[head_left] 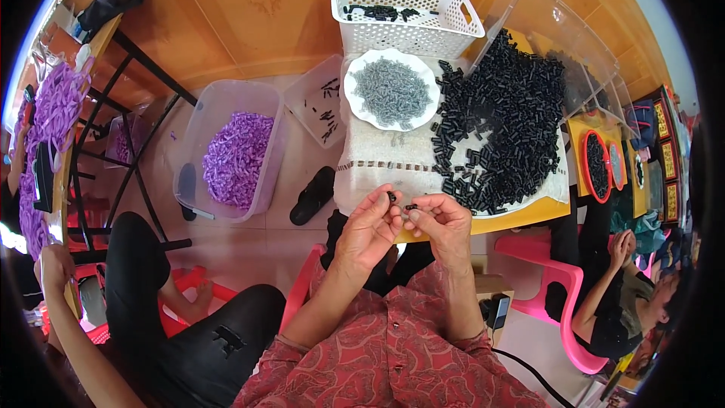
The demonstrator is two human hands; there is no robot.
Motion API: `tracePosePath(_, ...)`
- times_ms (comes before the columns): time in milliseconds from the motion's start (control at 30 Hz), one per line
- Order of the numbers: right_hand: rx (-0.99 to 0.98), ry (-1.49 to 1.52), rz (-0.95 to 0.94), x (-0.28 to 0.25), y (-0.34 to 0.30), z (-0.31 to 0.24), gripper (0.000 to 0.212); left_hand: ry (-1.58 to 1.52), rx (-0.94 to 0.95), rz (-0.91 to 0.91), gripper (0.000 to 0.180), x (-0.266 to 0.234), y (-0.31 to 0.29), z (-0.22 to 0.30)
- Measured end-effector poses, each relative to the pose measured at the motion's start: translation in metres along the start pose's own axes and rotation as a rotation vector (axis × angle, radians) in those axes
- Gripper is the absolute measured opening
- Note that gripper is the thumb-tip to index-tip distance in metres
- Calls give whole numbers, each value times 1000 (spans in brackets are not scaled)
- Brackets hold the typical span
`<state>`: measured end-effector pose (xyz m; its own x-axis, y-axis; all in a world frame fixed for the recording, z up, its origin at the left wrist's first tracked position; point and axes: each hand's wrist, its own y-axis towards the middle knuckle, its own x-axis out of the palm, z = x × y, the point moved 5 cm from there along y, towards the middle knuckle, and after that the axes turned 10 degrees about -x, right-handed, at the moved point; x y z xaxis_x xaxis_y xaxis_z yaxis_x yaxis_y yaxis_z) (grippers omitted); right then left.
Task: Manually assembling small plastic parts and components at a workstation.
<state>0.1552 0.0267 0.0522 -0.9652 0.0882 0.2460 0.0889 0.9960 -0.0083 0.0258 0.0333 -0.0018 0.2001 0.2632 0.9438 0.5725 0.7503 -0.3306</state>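
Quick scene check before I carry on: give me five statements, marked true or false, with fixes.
1. The white plate holds small clear pieces. True.
2. The black heap lies left of the plate. False: it lies to the right.
3. The left hand holds a small black piece. True.
4. The tub of purple pieces stands on the table. False: it stands on the floor.
5. The white basket stands beyond the plate. True.

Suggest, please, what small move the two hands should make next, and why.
Probably bring the two held pieces slightly closer together: the left hand holds a small black tube at its fingertips, the right hand holds a dark piece, and the two are near but apart. Whether they fit is too small to tell.
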Motion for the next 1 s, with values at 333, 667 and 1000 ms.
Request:
tracePosePath(333, -48, -67, 26, 2, -3, -2, 11, -16, -12, 32, 18, 3, 1, -13)
tracePosePath(667, -183, -127, -2, 13, -3, -8, 9, 14, 13, 68, 21, -1, 3, -14)
tracePosePath(1000, -302, -316, 24, 14, -4, -9, 9, 134, 142, 72, 21, 8, -3, -10)
